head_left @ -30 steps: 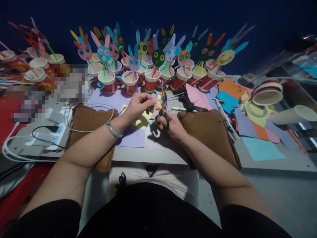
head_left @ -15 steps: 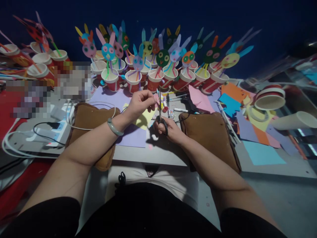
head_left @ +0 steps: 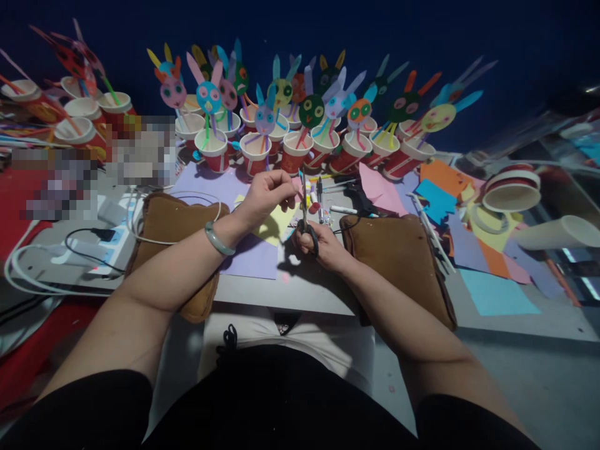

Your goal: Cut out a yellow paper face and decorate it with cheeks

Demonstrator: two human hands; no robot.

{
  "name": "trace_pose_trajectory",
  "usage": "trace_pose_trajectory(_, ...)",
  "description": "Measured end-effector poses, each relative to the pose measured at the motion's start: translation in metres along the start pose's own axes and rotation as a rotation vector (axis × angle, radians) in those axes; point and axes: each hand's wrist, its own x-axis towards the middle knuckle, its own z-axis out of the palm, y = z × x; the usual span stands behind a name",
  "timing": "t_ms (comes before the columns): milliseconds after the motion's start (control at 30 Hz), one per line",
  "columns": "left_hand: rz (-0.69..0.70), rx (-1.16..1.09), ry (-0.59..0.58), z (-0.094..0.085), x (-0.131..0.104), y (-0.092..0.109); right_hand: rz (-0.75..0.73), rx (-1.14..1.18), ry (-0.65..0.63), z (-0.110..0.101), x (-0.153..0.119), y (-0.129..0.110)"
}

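Between the thumb and fingers of my left hand [head_left: 272, 195] is a small piece of pink paper [head_left: 297, 184], partly hidden by the fingertips. My right hand [head_left: 319, 242] is closed round the black handles of a pair of scissors [head_left: 304, 215]. The blades point up and away from me, right beside the pink paper; whether they touch it I cannot tell. Below the hands lie a yellow sheet [head_left: 270, 226] and a purple sheet [head_left: 250, 257]. A glue stick [head_left: 314, 203] and a black pen [head_left: 320, 199] lie just beyond the scissors.
Several red paper cups [head_left: 297, 153] holding paper animal faces on straws line the back. Brown cushions [head_left: 175, 234] lie under my left forearm and near my right [head_left: 396, 256]. A power strip [head_left: 115, 240] with cables is at left. Coloured paper scraps [head_left: 482, 240] and a white tube [head_left: 560, 233] are at right.
The view has shifted slightly. My left hand still pinches the pink paper and my right still holds the scissors; the blades look closer together than before.
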Motion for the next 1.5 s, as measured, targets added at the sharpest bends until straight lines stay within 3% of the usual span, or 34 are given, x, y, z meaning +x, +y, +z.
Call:
trace_pose_trajectory(1233,0.007,0.012,0.009,-0.002,0.002,-0.002,0.049,-0.027,0.067,0.007,-0.001,-0.009)
trace_pose_trajectory(1333,-0.003,0.035,0.013,-0.001,0.001,0.0,0.042,0.01,0.125,0.007,0.0,-0.01)
trace_pose_trajectory(1500,-0.032,0.047,-0.042,0.005,-0.002,0.001,0.041,0.167,0.328,0.004,0.003,-0.012)
